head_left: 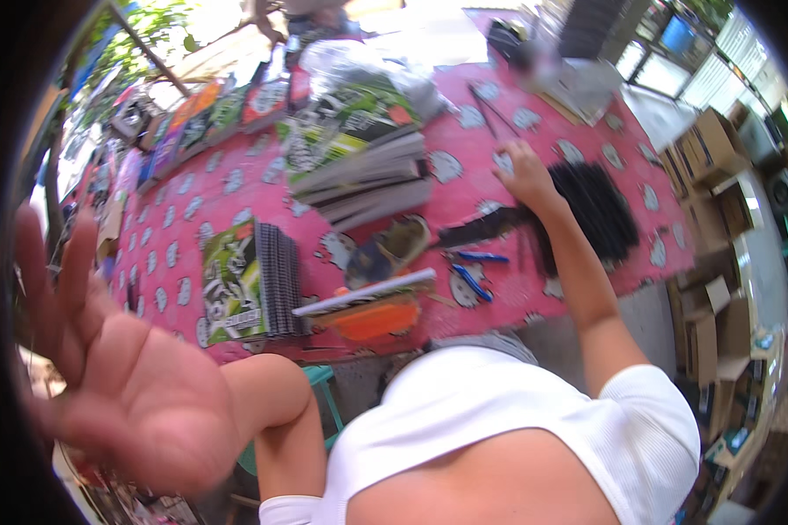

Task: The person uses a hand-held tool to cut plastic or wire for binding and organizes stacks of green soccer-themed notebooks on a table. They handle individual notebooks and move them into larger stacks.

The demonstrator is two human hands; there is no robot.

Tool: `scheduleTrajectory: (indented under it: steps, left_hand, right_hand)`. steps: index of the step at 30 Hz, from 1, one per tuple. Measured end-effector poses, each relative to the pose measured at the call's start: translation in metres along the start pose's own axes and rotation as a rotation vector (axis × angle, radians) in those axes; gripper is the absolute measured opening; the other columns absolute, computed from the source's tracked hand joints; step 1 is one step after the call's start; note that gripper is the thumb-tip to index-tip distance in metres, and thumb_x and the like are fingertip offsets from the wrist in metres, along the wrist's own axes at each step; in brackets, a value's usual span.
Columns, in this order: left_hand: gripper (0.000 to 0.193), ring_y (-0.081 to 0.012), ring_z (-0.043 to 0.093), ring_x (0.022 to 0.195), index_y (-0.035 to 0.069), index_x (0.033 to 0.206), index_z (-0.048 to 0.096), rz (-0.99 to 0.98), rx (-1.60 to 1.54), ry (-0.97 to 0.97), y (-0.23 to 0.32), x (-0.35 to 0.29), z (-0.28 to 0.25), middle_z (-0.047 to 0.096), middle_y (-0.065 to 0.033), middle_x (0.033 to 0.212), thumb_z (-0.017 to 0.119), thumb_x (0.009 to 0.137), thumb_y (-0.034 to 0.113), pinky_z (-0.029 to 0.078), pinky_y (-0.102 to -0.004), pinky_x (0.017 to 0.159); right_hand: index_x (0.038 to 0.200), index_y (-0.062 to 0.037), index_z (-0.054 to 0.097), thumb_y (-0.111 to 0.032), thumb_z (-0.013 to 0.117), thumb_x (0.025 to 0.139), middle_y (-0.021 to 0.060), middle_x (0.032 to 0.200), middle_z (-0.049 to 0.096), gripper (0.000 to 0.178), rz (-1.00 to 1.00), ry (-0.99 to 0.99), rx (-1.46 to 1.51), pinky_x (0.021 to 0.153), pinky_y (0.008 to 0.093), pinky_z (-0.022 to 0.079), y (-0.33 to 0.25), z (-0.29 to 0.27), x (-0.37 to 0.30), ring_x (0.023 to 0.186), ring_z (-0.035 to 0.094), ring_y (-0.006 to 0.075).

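Note:
My left hand (149,385) is raised close to the camera at the left, fingers spread, its palm showing and nothing in it. Over the right part of the table, my right hand (525,175) has its fingers bent and slightly apart. A thin dark rod-like thing (490,109) lies just beyond its fingertips; no grip on it shows. Beside and beneath the right forearm is a pile of black strips (595,214), perhaps binding coils. Two blue-handled tools (471,283), seemingly pliers or cutters, lie nearer me. Left of them are a shoe-like dark and tan item (390,249) and an orange piece (376,320) under a white-edged board.
A pink patterned tablecloth (171,271) covers the table. Green-covered books stand in a tall stack (350,149), with a spiral-bound stack (276,280) nearer. Clear plastic (587,87) lies far right. Cardboard boxes (714,162) line the right side. Beyond the table's far edge, another person (311,17) shows partly.

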State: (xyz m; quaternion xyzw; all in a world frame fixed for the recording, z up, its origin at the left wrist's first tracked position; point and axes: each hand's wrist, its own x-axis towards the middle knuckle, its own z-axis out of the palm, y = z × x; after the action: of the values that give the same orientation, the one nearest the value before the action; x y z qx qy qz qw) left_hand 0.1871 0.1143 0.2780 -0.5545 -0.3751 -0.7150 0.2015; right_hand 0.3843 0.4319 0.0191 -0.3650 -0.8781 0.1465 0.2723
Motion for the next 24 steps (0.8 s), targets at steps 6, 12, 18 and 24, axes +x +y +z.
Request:
scheduleTrajectory:
  steps: [6, 12, 18, 24]
  left_hand:
    - [0.041, -0.0317, 0.065, 0.09, -0.005, 0.101, 0.064, -0.435, 0.025, -0.705, -0.002, -0.072, 0.041, 0.068, -0.0174, 0.095, 0.072, 0.076, 0.026, 0.039, -0.0539, 0.095]
    - [0.031, -0.032, 0.059, 0.093, 0.007, 0.099, 0.067, -0.193, -1.491, -0.806, 0.026, -0.063, 0.013, 0.063, -0.0129, 0.1, 0.067, 0.085, 0.035, 0.048, -0.0406, 0.08]
    - [0.037, -0.0365, 0.056, 0.089, 0.009, 0.09, 0.067, -0.06, -1.476, -1.024, 0.019, -0.062, 0.015, 0.058, -0.0141, 0.1, 0.063, 0.085, 0.045, 0.046, -0.0452, 0.075]
    - [0.04, -0.0322, 0.057, 0.078, 0.007, 0.085, 0.065, -0.045, -1.47, -0.92, 0.02, -0.061, 0.019, 0.058, -0.0115, 0.087, 0.068, 0.081, 0.047, 0.044, -0.0412, 0.065]
  right_hand:
    - [0.101, -0.0028, 0.056, -0.022, 0.067, 0.076, 0.0205, 0.106, 0.056, 0.034, 0.385, -0.081, -0.097, 0.082, 0.0434, 0.047, 0.052, -0.009, -0.023, 0.097, 0.057, 0.0375]
    - [0.11, -0.0051, 0.048, -0.024, 0.069, 0.074, 0.019, 0.11, 0.055, 0.046, 0.4, -0.133, -0.275, 0.079, 0.0462, 0.049, 0.056, 0.036, -0.04, 0.097, 0.058, 0.0379]
    - [0.109, -0.0047, 0.047, -0.032, 0.076, 0.074, 0.0156, 0.105, 0.06, 0.053, 0.564, -0.26, -0.462, 0.075, 0.0385, 0.054, 0.045, 0.022, -0.039, 0.093, 0.064, 0.0304]
    - [0.097, -0.0036, 0.057, -0.036, 0.076, 0.073, 0.0148, 0.099, 0.064, 0.044, 0.47, -0.316, -0.54, 0.072, 0.0374, 0.054, 0.059, 0.022, -0.04, 0.086, 0.067, 0.0299]
